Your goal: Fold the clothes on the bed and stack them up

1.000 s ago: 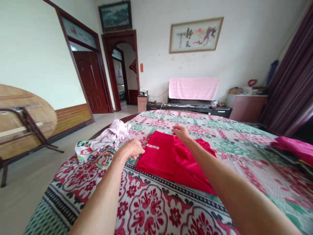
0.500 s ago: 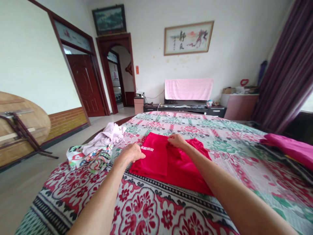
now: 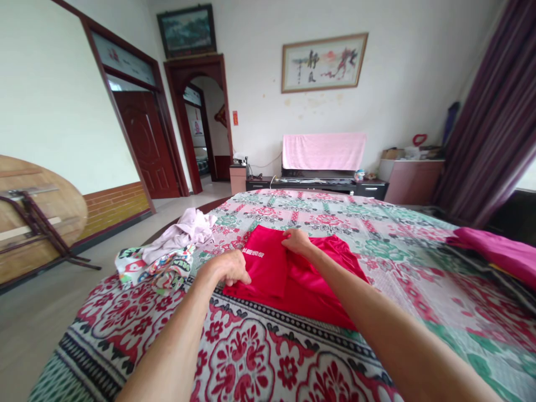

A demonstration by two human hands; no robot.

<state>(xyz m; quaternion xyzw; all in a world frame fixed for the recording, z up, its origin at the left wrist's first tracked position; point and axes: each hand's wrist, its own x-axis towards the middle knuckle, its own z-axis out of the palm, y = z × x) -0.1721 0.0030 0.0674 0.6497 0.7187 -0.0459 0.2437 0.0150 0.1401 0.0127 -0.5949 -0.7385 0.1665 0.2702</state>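
Observation:
A red garment (image 3: pixel 268 279) with white lettering lies partly folded on the patterned bedspread (image 3: pixel 243 357). My left hand (image 3: pixel 230 268) rests at the garment's left side, beside the lettering, its fingers bent together on the cloth. My right hand (image 3: pixel 296 241) pinches the cloth near the top edge of the folded panel, around the garment's middle. To the right of that panel the red fabric lies in loose wrinkles, partly hidden behind my right forearm.
Left of the garment lie a pale pink cloth (image 3: pixel 188 229) and a colourful printed cloth (image 3: pixel 157 268). Pink and dark clothes (image 3: pixel 498 251) are piled at the right. Beyond the bed stands a low black cabinet (image 3: pixel 371 190); a round folded tabletop (image 3: pixel 42 206) leans at the left.
My left hand has moved slightly down along the garment's left side, its fingers more curled. My right hand has shifted a little left with the pinched cloth.

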